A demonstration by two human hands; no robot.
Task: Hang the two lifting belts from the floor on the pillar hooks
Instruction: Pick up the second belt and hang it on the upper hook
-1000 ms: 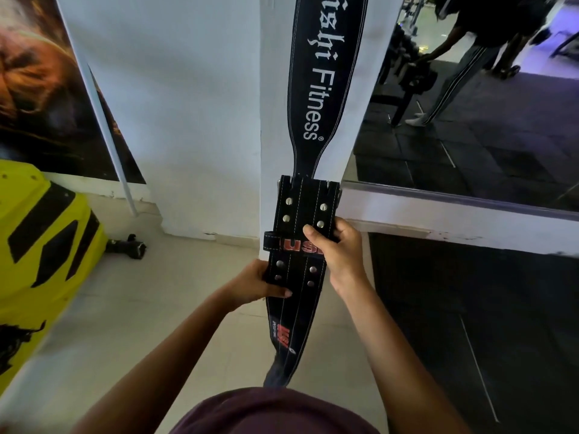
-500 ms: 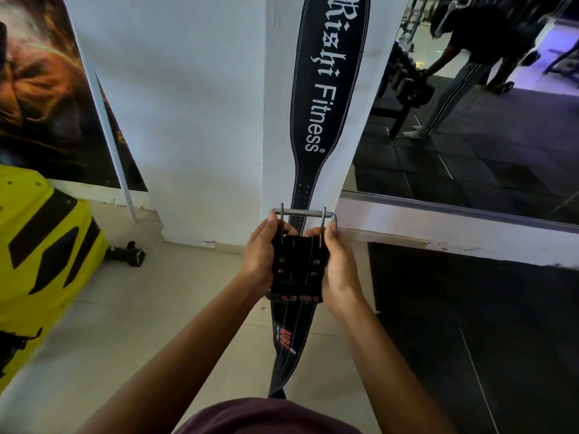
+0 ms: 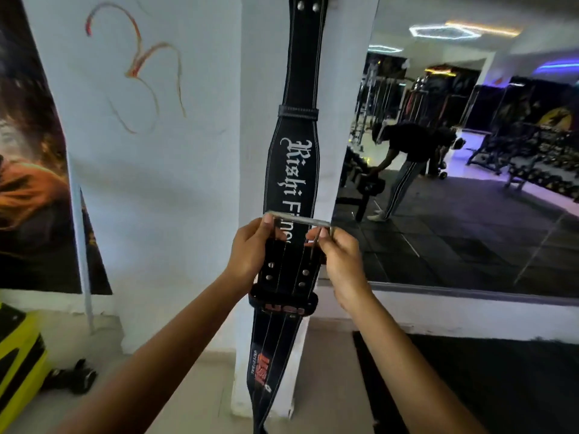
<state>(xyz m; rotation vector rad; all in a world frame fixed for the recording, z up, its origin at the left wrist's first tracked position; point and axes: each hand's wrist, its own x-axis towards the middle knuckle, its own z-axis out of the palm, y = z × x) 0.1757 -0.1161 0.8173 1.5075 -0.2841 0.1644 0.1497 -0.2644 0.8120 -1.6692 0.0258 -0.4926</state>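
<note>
A black lifting belt with white "Rishi Fitness" lettering (image 3: 296,158) hangs down the front of the white pillar (image 3: 341,126); its top runs out of frame, so the hook is hidden. In front of it I hold a second black belt with red lettering (image 3: 282,308) upright by its buckle end. My left hand (image 3: 250,249) grips the left side of the belt's end. My right hand (image 3: 340,255) pinches the steel buckle bar (image 3: 300,219) and a prong at the right. The belt's tail hangs down toward the floor.
A large mirror (image 3: 454,183) to the right of the pillar reflects gym racks and a person bending over. A yellow object (image 3: 18,355) stands at lower left, with a small dark dumbbell (image 3: 75,375) on the tiled floor. A poster (image 3: 28,183) covers the left wall.
Both hands have raised the second belt's buckle end higher up the pillar, over the hanging belt's lettering. My view has tilted upward, showing more of the hanging belt.
</note>
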